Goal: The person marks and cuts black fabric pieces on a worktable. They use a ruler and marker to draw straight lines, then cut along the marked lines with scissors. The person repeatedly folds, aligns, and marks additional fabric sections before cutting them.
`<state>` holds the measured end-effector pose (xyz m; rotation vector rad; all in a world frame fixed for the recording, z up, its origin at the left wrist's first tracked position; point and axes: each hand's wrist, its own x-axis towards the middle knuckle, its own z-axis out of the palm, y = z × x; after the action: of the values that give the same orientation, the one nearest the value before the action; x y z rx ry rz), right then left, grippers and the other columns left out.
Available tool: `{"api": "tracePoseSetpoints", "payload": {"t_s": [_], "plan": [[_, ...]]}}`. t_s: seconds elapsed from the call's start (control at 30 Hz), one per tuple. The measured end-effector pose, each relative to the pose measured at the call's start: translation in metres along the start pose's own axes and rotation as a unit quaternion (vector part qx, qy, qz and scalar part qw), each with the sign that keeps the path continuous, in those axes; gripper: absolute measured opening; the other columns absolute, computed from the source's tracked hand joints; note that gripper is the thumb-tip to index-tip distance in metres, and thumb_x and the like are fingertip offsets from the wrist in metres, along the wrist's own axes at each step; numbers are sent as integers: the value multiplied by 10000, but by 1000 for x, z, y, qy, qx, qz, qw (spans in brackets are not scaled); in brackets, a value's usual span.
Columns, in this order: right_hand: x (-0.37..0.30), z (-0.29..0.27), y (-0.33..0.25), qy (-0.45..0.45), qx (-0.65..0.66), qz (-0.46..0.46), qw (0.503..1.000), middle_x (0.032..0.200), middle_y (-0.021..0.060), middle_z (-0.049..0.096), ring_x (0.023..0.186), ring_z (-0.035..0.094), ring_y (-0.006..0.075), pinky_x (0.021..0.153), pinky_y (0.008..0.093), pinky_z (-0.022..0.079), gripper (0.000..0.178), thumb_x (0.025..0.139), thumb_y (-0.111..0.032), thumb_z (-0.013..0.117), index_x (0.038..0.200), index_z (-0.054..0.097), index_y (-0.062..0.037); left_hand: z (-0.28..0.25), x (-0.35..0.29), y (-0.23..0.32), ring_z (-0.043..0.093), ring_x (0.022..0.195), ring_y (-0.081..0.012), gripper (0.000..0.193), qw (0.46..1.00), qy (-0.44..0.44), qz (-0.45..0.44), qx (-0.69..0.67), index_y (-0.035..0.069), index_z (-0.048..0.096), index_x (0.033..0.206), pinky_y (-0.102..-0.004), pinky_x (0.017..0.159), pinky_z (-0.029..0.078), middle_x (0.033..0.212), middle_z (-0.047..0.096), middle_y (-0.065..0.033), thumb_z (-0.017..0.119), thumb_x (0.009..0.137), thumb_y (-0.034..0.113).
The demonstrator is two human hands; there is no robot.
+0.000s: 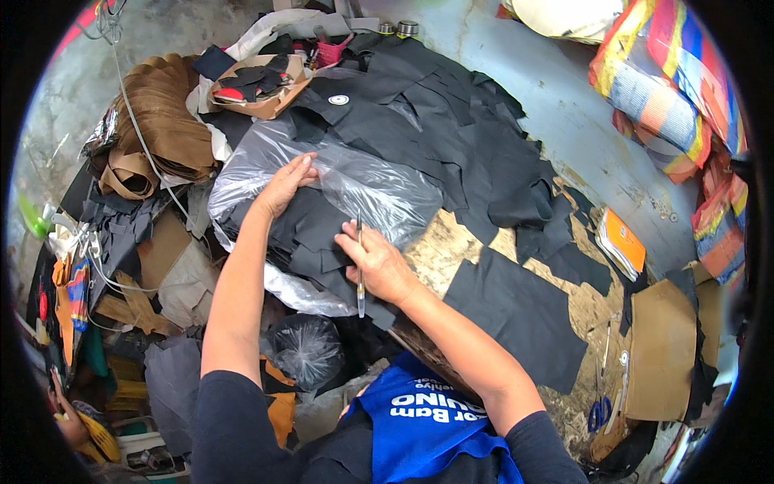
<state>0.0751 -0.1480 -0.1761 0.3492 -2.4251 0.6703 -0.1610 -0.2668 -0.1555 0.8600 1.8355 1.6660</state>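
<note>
My right hand [379,264] is closed around a slim pen [360,297], which stands roughly lengthwise between the fingers. Under and beside it lie stacked black fabric or leather pieces [300,234], partly inside a clear plastic bag [387,198]. Farther left, my left hand [289,184] rests at the bag's edge above the stack. Its fingers are stretched out close together, and their undersides are hidden.
A large heap of black sheets [419,105] covers the far side. Brown rolled material [161,105] and a cardboard box of scraps [278,105] stand at the far left. Blue-handled scissors [599,413], cardboard [663,351] and an orange notebook [621,242] are on the right.
</note>
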Motion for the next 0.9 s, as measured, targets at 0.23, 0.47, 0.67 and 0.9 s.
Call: {"api": "tracePoseSetpoints", "payload": {"t_s": [0.23, 0.47, 0.67, 0.9], "plan": [[37, 12, 11, -47, -131, -27, 990, 1045, 196, 635, 1091, 562, 353, 970, 475, 403, 320, 757, -57, 555, 1071, 603, -18, -4, -6, -7, 543, 1045, -197, 661, 984, -20, 71, -162, -6, 396, 1345, -333, 1004, 338, 963, 612, -77, 327, 968, 533], [14, -11, -47, 27, -28, -135, 990, 1099, 132, 633, 1184, 528, 310, 1020, 609, 283, 392, 703, -70, 625, 1095, 620, -54, 4, -10, -30, 594, 883, -171, 528, 957, 124, 233, -121, -27, 409, 1340, -320, 846, 464, 935, 627, -113, 342, 1008, 379], [2, -52, -64, 103, 251, -18, 962, 1194, 210, 587, 1170, 532, 368, 997, 388, 409, 565, 839, -434, 620, 1153, 585, 35, 46, -106, -28, 560, 840, -131, 455, 832, 509, 189, -113, 33, 457, 1300, -303, 823, 454, 918, 606, -73, 389, 996, 364], [-42, -112, -82, -58, 358, -99, 927, 1203, 200, 582, 1179, 518, 390, 996, 437, 418, 473, 864, -350, 542, 1175, 588, 3, 182, -227, 0, 509, 1147, -269, 653, 801, 116, -130, -573, 51, 420, 1337, -406, 998, 385, 1278, 520, -137, 368, 938, 565]]}}
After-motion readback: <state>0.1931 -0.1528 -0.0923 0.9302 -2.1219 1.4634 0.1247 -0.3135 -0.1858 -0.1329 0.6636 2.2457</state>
